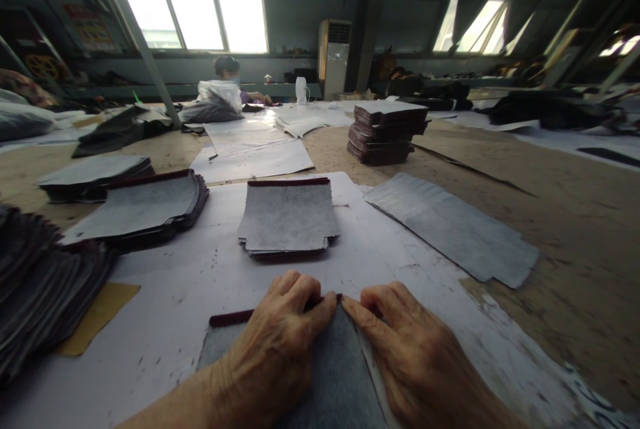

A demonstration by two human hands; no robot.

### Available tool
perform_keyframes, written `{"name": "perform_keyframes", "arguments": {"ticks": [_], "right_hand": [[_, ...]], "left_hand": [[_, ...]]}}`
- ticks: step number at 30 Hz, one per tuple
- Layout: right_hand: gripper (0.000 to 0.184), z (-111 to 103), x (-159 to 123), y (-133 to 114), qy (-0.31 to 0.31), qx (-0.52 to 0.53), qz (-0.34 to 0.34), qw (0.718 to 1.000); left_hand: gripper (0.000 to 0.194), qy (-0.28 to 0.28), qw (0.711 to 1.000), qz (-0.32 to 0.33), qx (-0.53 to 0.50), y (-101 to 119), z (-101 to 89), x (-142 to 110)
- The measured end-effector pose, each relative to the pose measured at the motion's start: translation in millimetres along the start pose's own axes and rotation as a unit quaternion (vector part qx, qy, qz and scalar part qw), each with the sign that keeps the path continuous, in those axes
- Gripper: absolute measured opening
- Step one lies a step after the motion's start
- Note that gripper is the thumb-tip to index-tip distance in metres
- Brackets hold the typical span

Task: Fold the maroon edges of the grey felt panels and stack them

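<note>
A grey fabric piece (340,376) with a dark maroon folded edge lies in front of me on white paper. My left hand (287,336) is closed, its thumb and curled fingers pinching the maroon edge near the piece's top right corner. Close beside it, my right hand (405,342) has its fingers bent and its thumb tip pressed at the same corner. The two thumbs nearly meet there. Just beyond my hands sits a small pile of similar grey pieces (289,216) with a maroon strip along the far side.
Stacks of dark fabric pieces (40,289) stand at the left, beside a tan scrap (103,316). A grey panel (455,229) lies at the right. A tall maroon stack (385,132) stands farther back. Across the table sits another person (230,79) behind a plastic-wrapped bundle (215,102).
</note>
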State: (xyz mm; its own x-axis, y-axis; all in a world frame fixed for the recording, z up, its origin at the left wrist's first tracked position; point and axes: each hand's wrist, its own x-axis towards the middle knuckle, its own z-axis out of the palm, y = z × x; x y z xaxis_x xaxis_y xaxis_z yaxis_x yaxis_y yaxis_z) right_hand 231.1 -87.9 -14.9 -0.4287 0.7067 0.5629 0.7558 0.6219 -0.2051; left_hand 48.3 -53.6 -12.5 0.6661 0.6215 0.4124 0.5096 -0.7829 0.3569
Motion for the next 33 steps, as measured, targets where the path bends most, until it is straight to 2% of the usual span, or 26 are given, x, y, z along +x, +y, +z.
{"name": "perform_keyframes", "arguments": {"ticks": [11, 18, 22, 25, 29, 33], "right_hand": [[0.035, 1, -5, 5, 0.045, 0.013, -0.008, 0.999], [0.043, 0, -1, 1, -0.002, -0.052, -0.022, 0.998], [0.045, -1, 2, -2, -0.024, -0.071, -0.027, 0.997], [0.043, -2, 2, -3, -0.037, -0.074, -0.019, 0.996], [0.042, -2, 1, -2, -0.041, -0.073, -0.013, 0.996], [0.041, -2, 0, -2, -0.044, -0.079, -0.019, 0.996]], "left_hand": [[0.039, -0.035, 0.996, 0.017, 0.076, 1, 0.5, -1], [0.033, -0.038, 0.994, 0.017, 0.099, 5, 2.1, 3], [0.032, -0.061, 0.997, -0.008, 0.057, 4, -4.0, 3], [0.036, -0.078, 0.997, -0.02, 0.016, 3, -13.4, -2], [0.047, -0.086, 0.996, -0.01, 0.03, 2, -21.0, -15], [0.043, -0.09, 0.996, -0.018, 0.018, 1, -21.6, -19]]}}
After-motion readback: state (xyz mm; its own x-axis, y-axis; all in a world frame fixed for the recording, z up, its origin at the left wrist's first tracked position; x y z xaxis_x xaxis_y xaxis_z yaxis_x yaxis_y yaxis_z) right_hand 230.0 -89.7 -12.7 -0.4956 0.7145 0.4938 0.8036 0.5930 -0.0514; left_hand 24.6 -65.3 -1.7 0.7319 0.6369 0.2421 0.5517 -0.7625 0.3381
